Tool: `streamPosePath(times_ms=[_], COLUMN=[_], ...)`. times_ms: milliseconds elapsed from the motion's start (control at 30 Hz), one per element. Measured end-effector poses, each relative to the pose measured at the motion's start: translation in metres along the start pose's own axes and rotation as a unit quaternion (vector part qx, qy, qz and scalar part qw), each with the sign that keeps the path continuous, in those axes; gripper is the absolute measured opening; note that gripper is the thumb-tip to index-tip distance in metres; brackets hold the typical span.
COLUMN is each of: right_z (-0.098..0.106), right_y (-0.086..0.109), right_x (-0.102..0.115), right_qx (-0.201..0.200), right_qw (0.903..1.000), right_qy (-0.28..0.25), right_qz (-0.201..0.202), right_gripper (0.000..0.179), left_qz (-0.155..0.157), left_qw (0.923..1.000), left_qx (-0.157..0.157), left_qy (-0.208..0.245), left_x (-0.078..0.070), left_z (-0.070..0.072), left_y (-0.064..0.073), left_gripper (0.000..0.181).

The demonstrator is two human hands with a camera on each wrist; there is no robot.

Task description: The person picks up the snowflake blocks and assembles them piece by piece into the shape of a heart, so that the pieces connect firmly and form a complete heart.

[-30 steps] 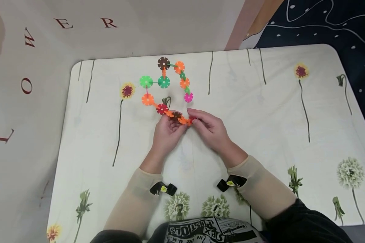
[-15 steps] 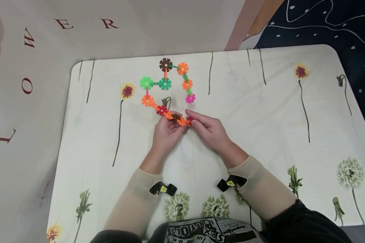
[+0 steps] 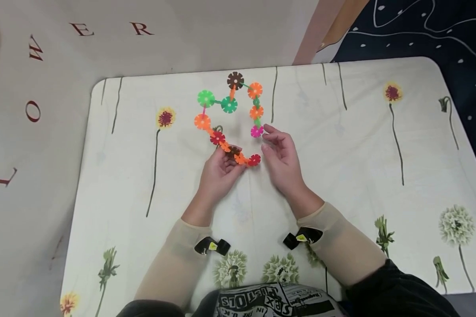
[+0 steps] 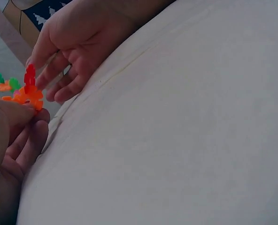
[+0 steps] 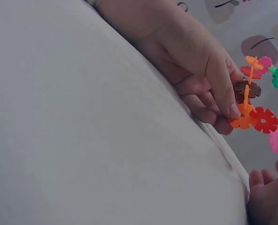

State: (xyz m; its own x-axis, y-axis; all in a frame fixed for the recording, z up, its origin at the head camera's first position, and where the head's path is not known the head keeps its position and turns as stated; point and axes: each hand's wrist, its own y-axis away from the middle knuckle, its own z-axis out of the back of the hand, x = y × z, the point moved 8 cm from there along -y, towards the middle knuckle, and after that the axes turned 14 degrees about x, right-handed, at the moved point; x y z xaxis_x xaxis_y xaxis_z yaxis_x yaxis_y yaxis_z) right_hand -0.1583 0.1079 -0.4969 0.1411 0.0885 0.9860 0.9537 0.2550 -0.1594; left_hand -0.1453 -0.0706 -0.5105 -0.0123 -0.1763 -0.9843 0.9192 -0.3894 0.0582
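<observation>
A chain of notched plastic snowflake discs, linked edge to edge, curves in an unclosed loop in the head view. Its colours are brown (image 3: 235, 81), orange, green, pink and red. My left hand (image 3: 218, 174) pinches the chain near its lower end, thumb on an orange disc (image 5: 241, 123). Beyond that thumb a red disc (image 3: 254, 160) sticks out as one end. The other end is a pink disc (image 3: 256, 131), with my right hand's fingertips right beside it. That right hand (image 3: 282, 160) has loosely bent fingers, thumb apart from them, and holds nothing.
Beneath the hands lies a white tabletop cover (image 3: 341, 176) printed with flowers and dandelions. A pale wall (image 3: 206, 39) with lettering borders it at the far side and left. Dark patterned fabric (image 3: 424, 31) is at the far right.
My right hand has let go of the red end disc and moved up and right to the pink one, its fingers spreading. The chain has shifted right; my left hand keeps its hold.
</observation>
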Motion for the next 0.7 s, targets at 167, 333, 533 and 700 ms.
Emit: streamPosePath(times_ms=[167,333,533,700], right_z=[0.004,0.009,0.016,0.012], right_y=[0.000,0.002,0.003,0.001], right_x=[-0.003,-0.009,-0.017,-0.019], right_qx=[-0.027,-0.058,-0.091,-0.070], right_qw=[0.9983,0.9958,0.9889,0.9865], right_qy=[-0.051,-0.058,-0.093,-0.126], right_qz=[-0.004,-0.039,-0.072,-0.077], right_gripper=[0.028,0.030,0.022,0.014], left_qz=[-0.022,-0.031,-0.028,-0.016], left_qw=[0.9990,0.9976,0.9984,0.9998], left_qx=[0.017,0.028,0.012,-0.003], left_qy=[-0.036,-0.056,-0.047,-0.015], left_x=[-0.005,-0.006,-0.004,-0.001], left_z=[-0.002,-0.004,-0.002,0.001], left_y=[0.000,0.000,-0.001,-0.002], left_gripper=[0.039,0.037,0.034,0.036])
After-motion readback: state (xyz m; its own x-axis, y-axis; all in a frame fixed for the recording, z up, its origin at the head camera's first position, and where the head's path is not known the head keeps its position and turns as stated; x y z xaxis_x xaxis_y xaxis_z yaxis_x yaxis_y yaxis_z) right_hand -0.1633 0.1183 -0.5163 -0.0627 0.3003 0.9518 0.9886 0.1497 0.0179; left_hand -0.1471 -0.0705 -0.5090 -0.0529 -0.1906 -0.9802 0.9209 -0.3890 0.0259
